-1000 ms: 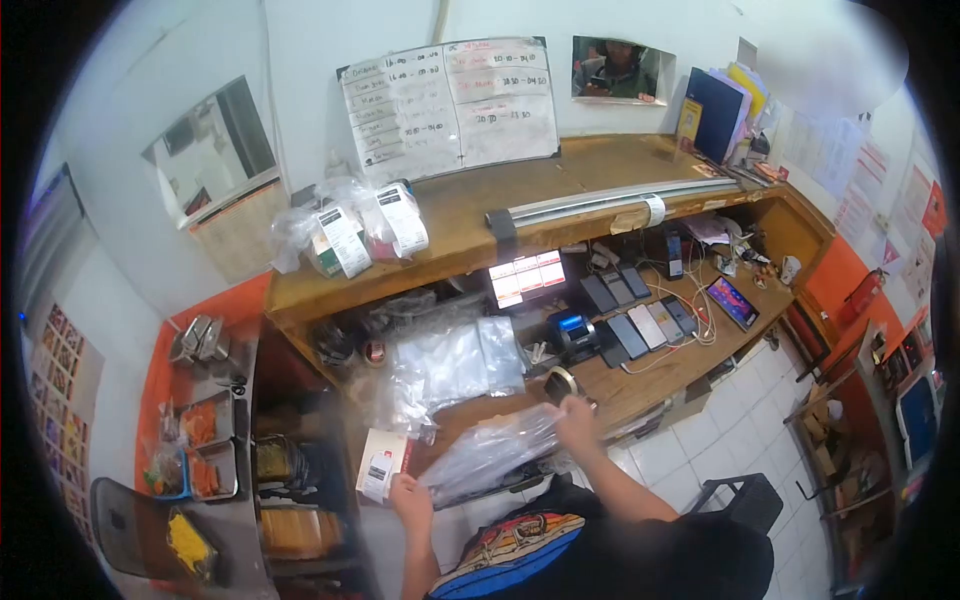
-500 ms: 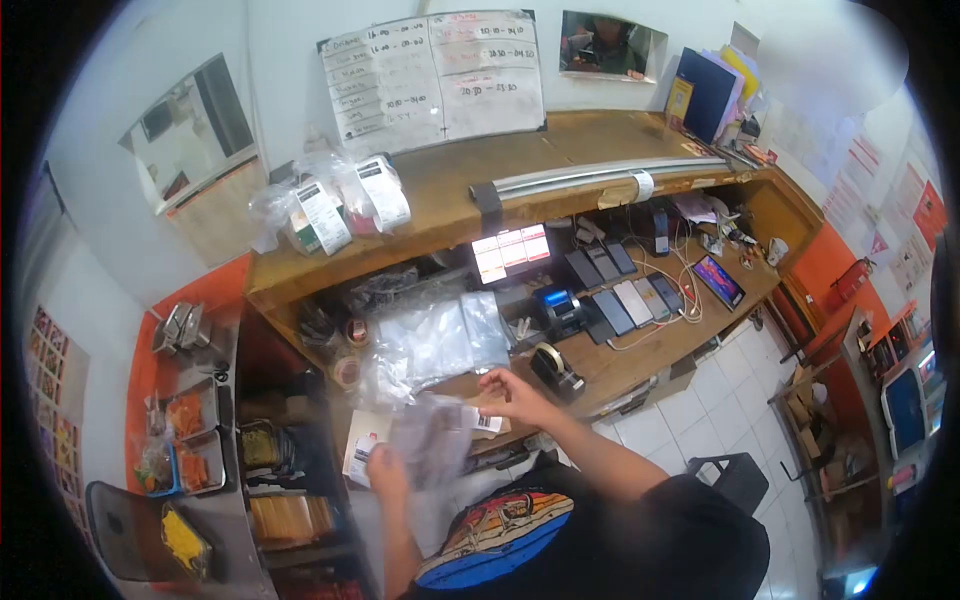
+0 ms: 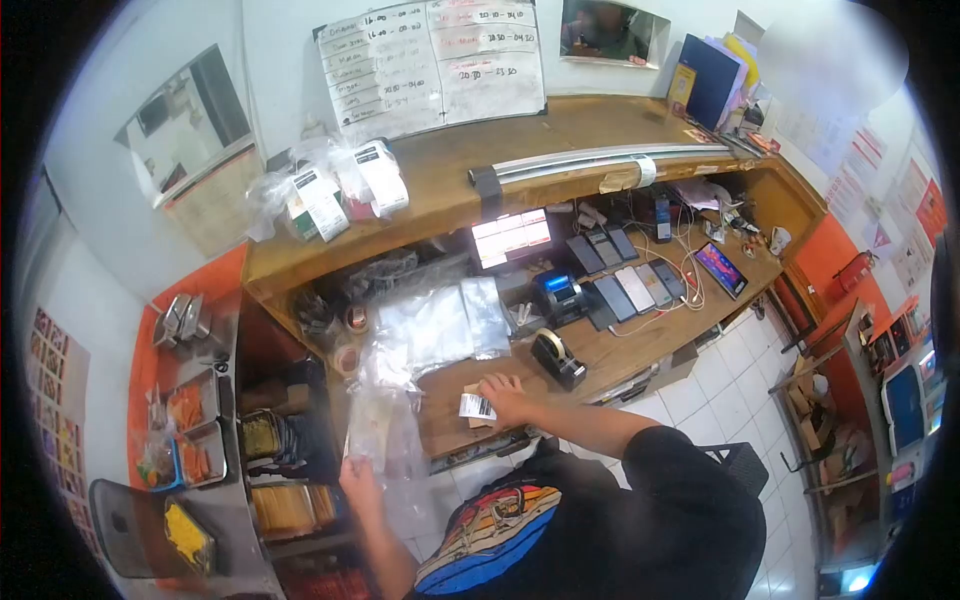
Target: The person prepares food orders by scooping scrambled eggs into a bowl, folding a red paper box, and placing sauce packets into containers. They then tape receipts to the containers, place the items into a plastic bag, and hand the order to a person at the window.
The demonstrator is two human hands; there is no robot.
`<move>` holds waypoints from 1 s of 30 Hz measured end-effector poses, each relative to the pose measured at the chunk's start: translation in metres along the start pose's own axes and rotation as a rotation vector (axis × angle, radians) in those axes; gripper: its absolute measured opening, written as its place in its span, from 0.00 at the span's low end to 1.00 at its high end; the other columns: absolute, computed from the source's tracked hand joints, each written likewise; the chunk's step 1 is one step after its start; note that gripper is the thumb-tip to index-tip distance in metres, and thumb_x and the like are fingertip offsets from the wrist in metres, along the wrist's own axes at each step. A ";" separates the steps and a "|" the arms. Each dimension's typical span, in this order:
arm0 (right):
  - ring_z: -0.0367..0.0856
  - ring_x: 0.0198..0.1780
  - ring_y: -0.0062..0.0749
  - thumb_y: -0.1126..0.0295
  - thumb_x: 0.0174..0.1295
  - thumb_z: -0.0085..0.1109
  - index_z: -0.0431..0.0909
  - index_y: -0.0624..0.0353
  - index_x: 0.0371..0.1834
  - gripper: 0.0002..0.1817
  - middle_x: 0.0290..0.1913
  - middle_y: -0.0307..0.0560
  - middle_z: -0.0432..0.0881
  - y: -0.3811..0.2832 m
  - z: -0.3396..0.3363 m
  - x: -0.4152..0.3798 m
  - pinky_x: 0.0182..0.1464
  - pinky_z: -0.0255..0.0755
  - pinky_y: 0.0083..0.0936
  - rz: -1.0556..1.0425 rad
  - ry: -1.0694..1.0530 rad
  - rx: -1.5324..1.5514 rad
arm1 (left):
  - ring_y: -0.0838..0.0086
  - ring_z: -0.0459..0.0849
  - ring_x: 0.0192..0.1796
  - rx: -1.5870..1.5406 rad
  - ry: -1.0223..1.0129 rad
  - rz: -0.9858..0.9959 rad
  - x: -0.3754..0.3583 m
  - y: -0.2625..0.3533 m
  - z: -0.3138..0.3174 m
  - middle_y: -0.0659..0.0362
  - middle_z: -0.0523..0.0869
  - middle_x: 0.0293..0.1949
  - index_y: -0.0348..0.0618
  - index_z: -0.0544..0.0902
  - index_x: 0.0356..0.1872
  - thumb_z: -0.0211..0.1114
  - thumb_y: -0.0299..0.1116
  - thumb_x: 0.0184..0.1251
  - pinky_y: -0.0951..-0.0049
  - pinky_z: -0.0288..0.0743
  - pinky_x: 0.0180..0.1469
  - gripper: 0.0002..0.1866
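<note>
My left hand (image 3: 360,484) is closed on the near left edge of a clear plastic bag (image 3: 405,480), which hangs over the desk's front edge. Something pale and tan shows through the bag's upper part; I cannot make out what. My right hand (image 3: 507,399) has its fingers curled over a small brown packet (image 3: 472,391) at the desk's front edge. A white printed label (image 3: 477,407) lies on the packet. Behind my hands is a pile of clear plastic bags (image 3: 430,325). A tape dispenser (image 3: 557,358) stands to the right of my right hand.
Several phones (image 3: 633,288) with cables lie on the desk (image 3: 450,430), near a blue-black device (image 3: 558,290) and a lit screen (image 3: 512,238). Wrapped parcels with receipts (image 3: 340,195) sit on the upper shelf (image 3: 440,210). Metal food trays (image 3: 195,400) stand at the left.
My left hand has moved left and down, with the plastic bag now hanging lower. My right hand has come down over the labelled brown packet, now apart from the bag.
</note>
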State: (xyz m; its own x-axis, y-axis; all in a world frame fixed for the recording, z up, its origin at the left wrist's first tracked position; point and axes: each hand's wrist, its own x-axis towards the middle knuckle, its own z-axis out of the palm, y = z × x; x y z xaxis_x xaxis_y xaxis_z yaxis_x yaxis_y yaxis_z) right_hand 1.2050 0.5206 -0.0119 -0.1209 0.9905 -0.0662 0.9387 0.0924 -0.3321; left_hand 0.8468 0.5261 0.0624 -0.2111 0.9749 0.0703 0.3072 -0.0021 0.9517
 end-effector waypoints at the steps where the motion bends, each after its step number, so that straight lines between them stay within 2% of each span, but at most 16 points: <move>1: 0.56 0.72 0.60 0.58 0.26 0.84 0.64 0.51 0.60 0.53 0.67 0.57 0.62 0.001 0.003 0.000 0.67 0.58 0.53 0.007 -0.004 0.051 | 0.76 0.77 0.34 -0.047 -0.010 -0.024 -0.001 -0.004 0.005 0.61 0.82 0.30 0.37 0.79 0.33 0.59 0.26 0.60 0.71 0.72 0.38 0.04; 3: 0.56 0.71 0.62 0.63 0.29 0.82 0.65 0.54 0.60 0.49 0.65 0.62 0.63 0.001 0.005 0.002 0.65 0.62 0.48 0.020 -0.010 0.150 | 0.77 0.76 0.34 -0.140 -0.058 -0.079 -0.003 -0.007 0.013 0.62 0.81 0.31 0.39 0.79 0.34 0.59 0.26 0.60 0.72 0.71 0.37 0.04; 6: 0.62 0.65 0.62 0.62 0.31 0.80 0.66 0.56 0.57 0.46 0.59 0.62 0.66 -0.003 0.002 -0.002 0.59 0.68 0.46 0.099 0.028 0.159 | 0.79 0.75 0.33 -0.249 -0.172 -0.169 -0.004 -0.003 0.023 0.65 0.78 0.31 0.42 0.78 0.35 0.59 0.26 0.59 0.76 0.70 0.36 0.04; 9: 0.65 0.59 0.60 0.58 0.30 0.81 0.67 0.57 0.53 0.44 0.54 0.61 0.69 0.003 0.008 -0.012 0.59 0.66 0.46 0.224 0.111 0.197 | 0.80 0.74 0.33 -0.394 -0.283 -0.239 -0.005 -0.003 0.042 0.67 0.76 0.32 0.43 0.76 0.36 0.62 0.22 0.56 0.78 0.69 0.35 0.08; 12: 0.67 0.56 0.56 0.56 0.28 0.80 0.68 0.56 0.51 0.43 0.50 0.59 0.71 0.019 0.006 -0.033 0.59 0.65 0.43 0.354 0.217 0.311 | 0.80 0.74 0.32 -0.404 -0.365 -0.159 -0.010 -0.003 0.066 0.65 0.77 0.34 0.43 0.74 0.36 0.64 0.20 0.54 0.78 0.69 0.35 0.11; 14: 0.70 0.52 0.49 0.56 0.28 0.80 0.68 0.56 0.48 0.42 0.46 0.54 0.72 0.040 0.005 -0.048 0.56 0.64 0.41 0.372 0.363 0.375 | 0.78 0.75 0.35 -0.418 -0.469 -0.220 -0.011 0.004 0.083 0.63 0.76 0.35 0.43 0.73 0.38 0.65 0.19 0.53 0.76 0.72 0.35 0.14; 16: 0.71 0.49 0.46 0.57 0.28 0.80 0.67 0.56 0.47 0.41 0.44 0.52 0.72 0.046 -0.021 -0.065 0.53 0.65 0.41 0.457 0.430 0.396 | 0.77 0.76 0.35 -0.458 -0.573 -0.239 -0.008 0.000 0.104 0.63 0.75 0.34 0.43 0.73 0.39 0.64 0.18 0.52 0.76 0.72 0.35 0.14; 17: 0.72 0.45 0.44 0.56 0.27 0.79 0.66 0.56 0.45 0.40 0.42 0.50 0.72 0.058 -0.024 -0.069 0.49 0.67 0.39 0.443 0.501 0.379 | 0.75 0.77 0.33 -0.548 -0.615 -0.336 -0.009 0.003 0.116 0.63 0.75 0.33 0.42 0.73 0.40 0.63 0.17 0.52 0.75 0.73 0.33 0.15; 19: 0.72 0.45 0.44 0.56 0.27 0.79 0.65 0.57 0.45 0.41 0.41 0.51 0.72 0.055 -0.066 -0.078 0.49 0.69 0.38 0.521 0.520 0.361 | 0.75 0.77 0.31 -0.716 -0.685 -0.461 -0.012 -0.002 0.143 0.62 0.75 0.33 0.41 0.73 0.42 0.62 0.17 0.53 0.75 0.72 0.31 0.15; 21: 0.74 0.46 0.40 0.59 0.27 0.80 0.65 0.58 0.45 0.41 0.43 0.49 0.73 0.050 -0.098 -0.082 0.48 0.71 0.36 0.555 0.532 0.410 | 0.76 0.77 0.28 -0.794 -0.795 -0.539 -0.004 -0.042 0.175 0.61 0.76 0.33 0.40 0.74 0.46 0.60 0.16 0.53 0.75 0.71 0.28 0.17; 24: 0.75 0.46 0.34 0.64 0.32 0.80 0.65 0.56 0.45 0.37 0.46 0.46 0.73 0.007 -0.158 -0.079 0.46 0.73 0.31 0.526 0.428 0.962 | 0.78 0.75 0.27 -0.675 -0.826 -0.624 -0.006 -0.061 0.206 0.61 0.76 0.33 0.40 0.74 0.47 0.58 0.17 0.56 0.78 0.69 0.26 0.17; 25: 0.76 0.50 0.32 0.72 0.43 0.76 0.66 0.56 0.54 0.34 0.51 0.45 0.75 0.011 -0.139 -0.069 0.49 0.75 0.30 0.380 0.428 1.223 | 0.78 0.75 0.27 -0.648 -0.781 -0.664 -0.009 -0.069 0.219 0.60 0.76 0.33 0.39 0.75 0.49 0.57 0.19 0.59 0.77 0.69 0.25 0.16; 27: 0.76 0.56 0.35 0.77 0.50 0.71 0.63 0.54 0.65 0.38 0.55 0.45 0.75 0.000 -0.111 -0.042 0.56 0.75 0.32 0.269 0.282 1.705 | 0.74 0.79 0.31 -0.749 -0.852 -0.723 -0.004 -0.095 0.229 0.57 0.80 0.37 0.39 0.75 0.52 0.57 0.22 0.61 0.74 0.73 0.29 0.16; 28: 0.75 0.60 0.36 0.79 0.54 0.67 0.58 0.54 0.72 0.41 0.58 0.45 0.74 -0.039 -0.141 -0.044 0.60 0.74 0.34 0.274 0.163 1.912 | 0.72 0.81 0.34 -0.797 -0.886 -0.752 -0.003 -0.104 0.230 0.56 0.81 0.39 0.39 0.75 0.53 0.57 0.23 0.62 0.73 0.75 0.31 0.17; 29: 0.72 0.62 0.41 0.71 0.52 0.71 0.60 0.55 0.70 0.41 0.60 0.47 0.72 -0.033 -0.096 -0.027 0.61 0.72 0.37 0.365 0.137 1.968 | 0.69 0.82 0.38 -0.895 -0.855 -0.838 -0.002 -0.108 0.231 0.54 0.81 0.42 0.39 0.75 0.55 0.58 0.25 0.63 0.69 0.77 0.38 0.18; 30: 0.71 0.63 0.43 0.69 0.49 0.73 0.61 0.55 0.68 0.42 0.60 0.49 0.71 -0.033 -0.067 -0.017 0.61 0.71 0.39 0.372 0.177 1.773 | 0.66 0.83 0.43 -0.991 -0.820 -0.922 0.000 -0.110 0.230 0.52 0.82 0.46 0.38 0.74 0.57 0.58 0.26 0.63 0.65 0.80 0.45 0.20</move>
State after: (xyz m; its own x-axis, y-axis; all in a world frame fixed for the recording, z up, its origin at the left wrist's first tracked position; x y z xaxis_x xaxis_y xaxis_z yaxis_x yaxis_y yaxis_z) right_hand 1.1975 0.5074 0.0634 0.1334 0.9408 -0.3117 -0.5240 -0.1999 -0.8279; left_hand 1.0269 0.5779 -0.1112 0.6642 0.5730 -0.4801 -0.4101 0.8162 0.4069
